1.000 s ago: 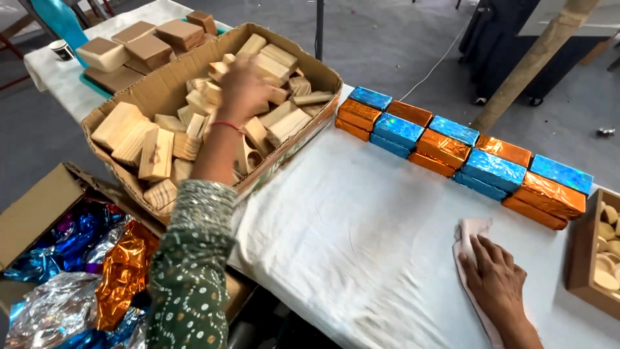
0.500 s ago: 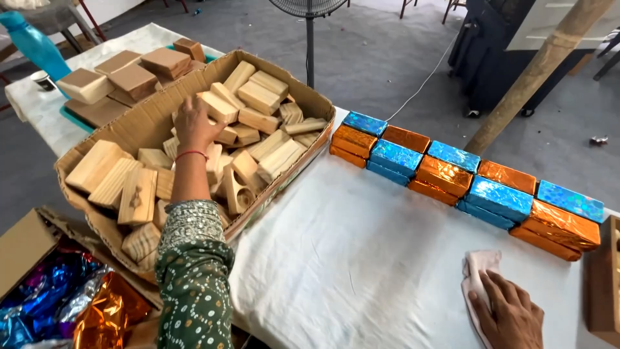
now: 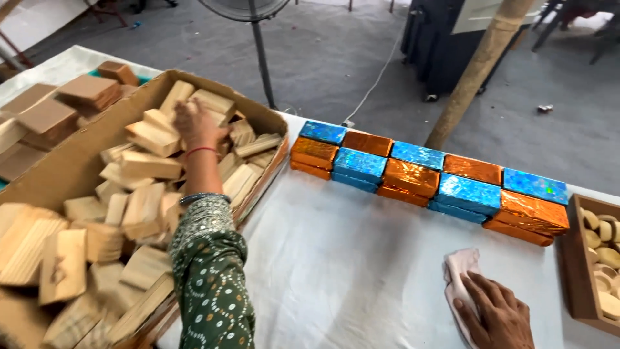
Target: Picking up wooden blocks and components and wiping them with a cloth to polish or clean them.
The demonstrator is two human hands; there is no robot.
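- Room: grey floor, fan stand [image 3: 261, 61] far centre, slanted wooden pole [image 3: 475, 74] far right.
- Table [image 3: 349, 271]: white cloth; staggered row of blue and orange foil-wrapped blocks [image 3: 429, 178] along far edge.
- Cardboard box [image 3: 77, 161], left: loose wooden blocks [image 3: 145, 165].
- Left hand [image 3: 196, 123]: shifted toward box's far corner since a second ago; fingers curled onto a block, grip uncertain.
- Right hand [image 3: 494, 313]: unmoved, flat on pink cloth [image 3: 460, 274], near right.

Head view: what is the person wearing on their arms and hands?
The left arm has a dark green sleeve printed with small pale dots and ring patterns, ending in a lighter patterned cuff. A thin red thread or bangle circles the wrist below the left hand. The right hand is bare, with no ring or glove visible; its sleeve is out of view.
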